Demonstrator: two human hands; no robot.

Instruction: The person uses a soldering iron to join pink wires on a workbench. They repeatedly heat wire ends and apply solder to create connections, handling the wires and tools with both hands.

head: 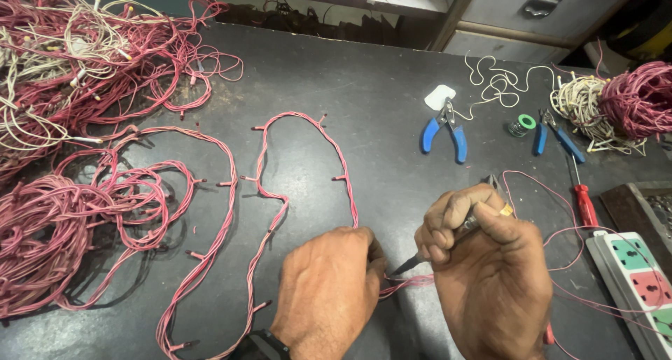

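Pink wire [406, 283] between both hands (pinched left)

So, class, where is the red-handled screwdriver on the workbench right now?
In the head view the red-handled screwdriver lies at the right of the dark table, just below the blue-handled cutters and above the power strip, right of the right hand.
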